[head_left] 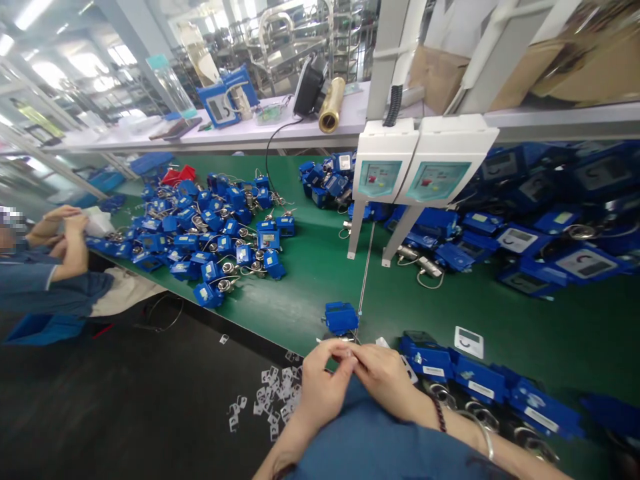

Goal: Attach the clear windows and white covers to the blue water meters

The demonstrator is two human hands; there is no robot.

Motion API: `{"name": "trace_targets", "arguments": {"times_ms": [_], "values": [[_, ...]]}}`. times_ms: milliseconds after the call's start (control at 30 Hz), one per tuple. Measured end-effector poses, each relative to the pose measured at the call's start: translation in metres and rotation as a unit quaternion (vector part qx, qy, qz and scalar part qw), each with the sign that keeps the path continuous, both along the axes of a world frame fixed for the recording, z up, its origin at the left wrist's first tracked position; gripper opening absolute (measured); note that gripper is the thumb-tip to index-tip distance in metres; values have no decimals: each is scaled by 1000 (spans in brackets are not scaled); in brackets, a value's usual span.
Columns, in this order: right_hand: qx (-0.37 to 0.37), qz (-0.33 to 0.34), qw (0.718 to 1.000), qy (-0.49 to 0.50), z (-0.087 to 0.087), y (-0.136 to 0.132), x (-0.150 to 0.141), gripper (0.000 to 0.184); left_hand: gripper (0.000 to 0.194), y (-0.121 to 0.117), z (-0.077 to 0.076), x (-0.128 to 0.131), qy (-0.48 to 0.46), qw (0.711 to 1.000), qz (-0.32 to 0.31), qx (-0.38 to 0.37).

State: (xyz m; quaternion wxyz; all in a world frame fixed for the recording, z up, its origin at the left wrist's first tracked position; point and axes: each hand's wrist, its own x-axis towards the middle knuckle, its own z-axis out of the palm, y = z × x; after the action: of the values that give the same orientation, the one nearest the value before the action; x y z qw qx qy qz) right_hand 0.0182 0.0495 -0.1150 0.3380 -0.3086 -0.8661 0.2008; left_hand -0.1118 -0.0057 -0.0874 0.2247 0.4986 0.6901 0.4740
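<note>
My left hand (pixel 323 380) and my right hand (pixel 384 375) meet at the table's front edge, fingertips pinched together. Whatever lies between the fingers is too small or hidden to make out. Just beyond them on the green table sits a blue meter housing (pixel 341 317), with a metal part partly hidden behind my hands. To the right, a row of blue meters (pixel 480 379) with white barcode labels and metal pipe fittings lies close to my right forearm. A white faceplate (pixel 469 341) rests flat behind that row. Another pale plate (pixel 407 368) is partly covered by my right hand.
Many blue meters (pixel 185 223) are heaped at left, with more (pixel 530 240) at right. Two white control boxes (pixel 440 163) stand on legs mid-table. White cut-out scraps (pixel 273 393) litter the floor. A co-worker (pixel 55 267) sits at left. A brass tube (pixel 331 105) lies on the shelf.
</note>
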Motion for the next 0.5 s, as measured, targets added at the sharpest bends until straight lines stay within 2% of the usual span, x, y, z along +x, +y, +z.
{"name": "trace_targets", "arguments": {"times_ms": [67, 133, 167, 233, 267, 300, 333, 367, 433, 500], "values": [[-3, 18, 1000, -10, -9, 0, 0, 31, 17, 1, 1, 2, -124, 990, -71, -17], [-61, 10, 998, -18, -16, 3, 0, 30, 27, -1, 1, -7, -238, 962, -118, -53], [-104, -6, 994, -17, -18, 6, 0, 31, 28, -5, 0, -17, -266, 949, -145, -83], [-219, -53, 974, 0, -22, 13, 3, 31, 19, -14, -7, -46, -234, 934, -195, -187], [-276, -71, 959, 15, -23, 17, 5, 31, 10, -20, -13, -63, -171, 929, -208, -255], [-328, -84, 940, 36, -24, 21, 9, 31, 6, -24, -20, -79, -102, 922, -180, -328], [-376, -93, 920, 58, -26, 24, 13, 31, 15, -27, -30, -94, -43, 911, -118, -392], [-410, -98, 903, 77, -27, 27, 19, 33, 20, -27, -40, -106, -11, 902, -75, -425], [-440, -110, 887, 89, -30, 30, 30, 37, 26, -16, -62, -117, 3, 893, -18, -450], [-457, -144, 873, 91, -32, 30, 41, 42, 34, 10, -84, -111, -33, 896, -16, -441]]}}
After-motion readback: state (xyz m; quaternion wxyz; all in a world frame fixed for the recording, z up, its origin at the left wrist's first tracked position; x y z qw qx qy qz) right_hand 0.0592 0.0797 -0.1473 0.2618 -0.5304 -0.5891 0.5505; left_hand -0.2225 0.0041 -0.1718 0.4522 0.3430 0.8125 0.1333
